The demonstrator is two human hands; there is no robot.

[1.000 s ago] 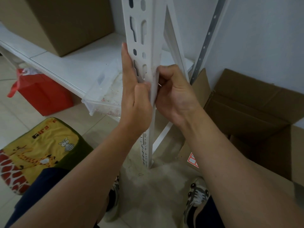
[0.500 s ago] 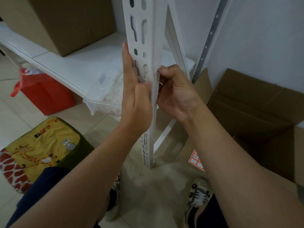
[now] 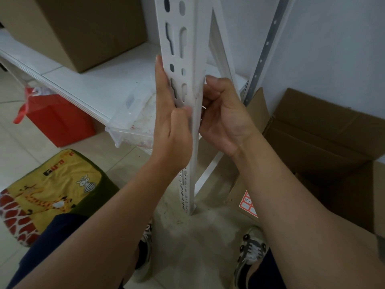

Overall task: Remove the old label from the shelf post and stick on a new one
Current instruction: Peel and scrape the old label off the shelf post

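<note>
The white slotted shelf post [image 3: 188,38] stands upright in the middle of the head view. My left hand [image 3: 170,122] holds its left flange, with fingers straight up along the edge and the thumb pressed on the slotted face. My right hand [image 3: 223,115] is curled against the post's right face, its fingertips pinching a small pale sliver of the old label [image 3: 203,107] at the corner. Faint reddish residue marks the post edge there. The rest of that face is hidden. A sheet of red-bordered new labels [image 3: 249,203] lies on a cardboard flap at the lower right.
A white shelf board [image 3: 100,80] carries a brown carton [image 3: 87,30] and a clear plastic tray [image 3: 133,122]. There is a red bag [image 3: 58,119] on the floor to the left and a giraffe-print cushion [image 3: 50,190] below it. An open cardboard box [image 3: 325,138] stands on the right, and my shoes [image 3: 252,253] below.
Both hands stay at the same spot on the post. The view has shifted slightly, bringing more of the label sheet into sight.
</note>
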